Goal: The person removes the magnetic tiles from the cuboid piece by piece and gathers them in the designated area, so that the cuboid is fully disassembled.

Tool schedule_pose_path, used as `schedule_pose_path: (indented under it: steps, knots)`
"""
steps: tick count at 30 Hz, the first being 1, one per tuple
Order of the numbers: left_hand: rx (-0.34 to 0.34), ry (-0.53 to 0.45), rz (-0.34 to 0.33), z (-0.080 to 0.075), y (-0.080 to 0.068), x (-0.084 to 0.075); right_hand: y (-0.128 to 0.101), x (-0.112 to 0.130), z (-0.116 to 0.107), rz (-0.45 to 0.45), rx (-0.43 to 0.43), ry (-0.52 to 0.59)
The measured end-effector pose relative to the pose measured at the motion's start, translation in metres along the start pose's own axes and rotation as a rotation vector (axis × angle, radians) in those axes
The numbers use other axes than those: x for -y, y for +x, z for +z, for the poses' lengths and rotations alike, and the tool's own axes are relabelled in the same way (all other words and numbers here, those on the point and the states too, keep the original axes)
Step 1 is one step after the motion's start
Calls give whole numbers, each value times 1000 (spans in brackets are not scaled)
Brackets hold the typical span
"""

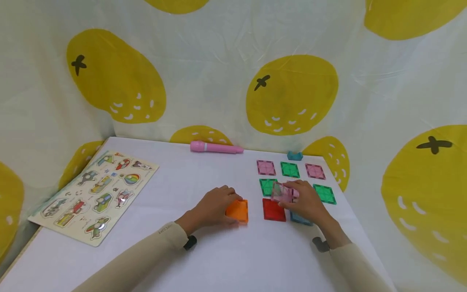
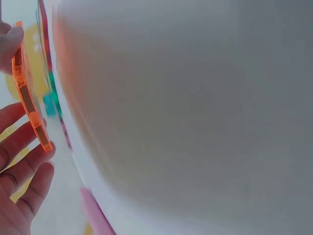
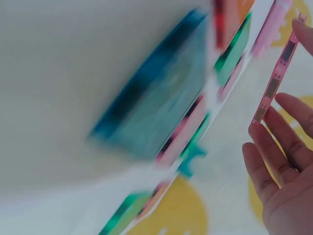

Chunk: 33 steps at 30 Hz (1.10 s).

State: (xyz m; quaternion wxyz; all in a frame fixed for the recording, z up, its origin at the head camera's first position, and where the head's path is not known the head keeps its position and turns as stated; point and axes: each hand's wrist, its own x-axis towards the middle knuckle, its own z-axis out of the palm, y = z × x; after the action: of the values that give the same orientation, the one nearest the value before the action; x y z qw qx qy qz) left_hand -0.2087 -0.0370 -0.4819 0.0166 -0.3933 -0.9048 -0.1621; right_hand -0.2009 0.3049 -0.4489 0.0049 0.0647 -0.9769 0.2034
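Observation:
My left hand (image 1: 215,206) pinches an orange square magnetic tile (image 1: 238,211) by its edges; the left wrist view has the tile (image 2: 30,98) edge-on between thumb and fingertips. In my right hand (image 1: 308,200) is a clear pink square tile (image 1: 280,194), held by opposite edges, as the tile's rim (image 3: 275,78) also shows in the right wrist view. The held pink tile overlaps a green tile (image 1: 266,186) in the head view. Just below it lies a red tile (image 1: 273,211), with a blue tile (image 1: 301,219) partly hidden under the right hand.
Behind the right hand lie a pink tile (image 1: 265,167), a green tile (image 1: 290,169) and another pink tile (image 1: 315,171); a green tile (image 1: 324,194) is to its right. A teal piece (image 1: 294,156) and a pink stick (image 1: 217,147) lie at the back. A picture puzzle board (image 1: 127,190) is left.

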Motion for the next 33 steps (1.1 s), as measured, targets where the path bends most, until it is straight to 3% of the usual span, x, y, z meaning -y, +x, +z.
schedule_pose_path:
  steps: [8, 18, 26, 33]
  knots:
    - [26, 43, 143, 18, 19, -47, -34, -55, -19, 100, 28, -51]
    - [27, 100, 212, 37, 42, -91, -55, -109, -33, 160, 83, -59]
    - [56, 121, 240, 56, 54, -113, -65, -143, -43, 207, 122, -100]
    - [59, 162, 237, 58, 57, -124, -71, -157, -46, 245, 151, -113]
